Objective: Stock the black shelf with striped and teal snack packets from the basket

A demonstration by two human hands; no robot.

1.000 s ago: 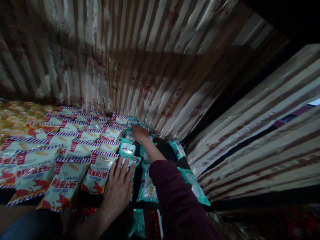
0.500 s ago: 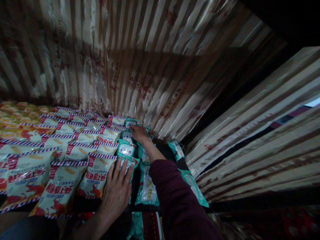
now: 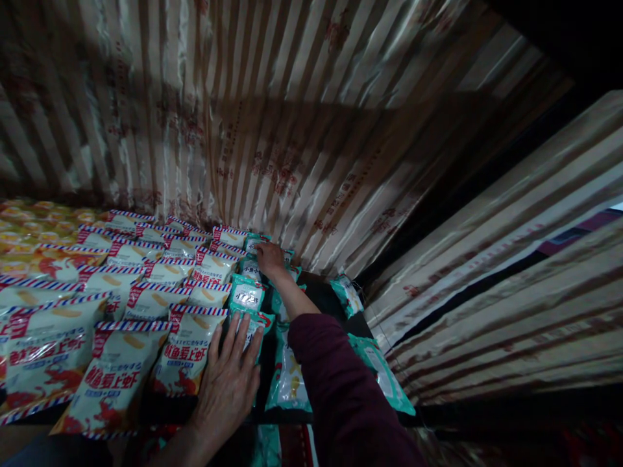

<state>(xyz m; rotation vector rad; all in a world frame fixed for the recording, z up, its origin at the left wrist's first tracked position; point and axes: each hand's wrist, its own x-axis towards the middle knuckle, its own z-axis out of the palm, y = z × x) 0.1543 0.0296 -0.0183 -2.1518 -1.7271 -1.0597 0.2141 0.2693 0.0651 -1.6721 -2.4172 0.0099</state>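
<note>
My left hand (image 3: 231,376) lies open, fingers spread, over the front teal snack bag (image 3: 267,320) of a column. Further back, my right hand (image 3: 270,261) is closed at a small teal snack bag (image 3: 252,244) by the rear wall; its fingertips are partly hidden. Between the hands another teal snack bag (image 3: 247,295) leans in the same column. My right forearm in a dark maroon sleeve (image 3: 348,383) crosses over a second teal column, partly covering its front bag (image 3: 286,383).
Rows of white snack bags with striped edges (image 3: 117,370) stand on the left, with yellow packs (image 3: 43,217) behind. Two teal bags (image 3: 382,373) lie along the right side of the black shelf (image 3: 324,298). Striped plastic sheeting (image 3: 272,130) hangs behind.
The view has shifted slightly. Both hands stay almost in the same places, the left still spread on the front bag and the right still at the back bag.
</note>
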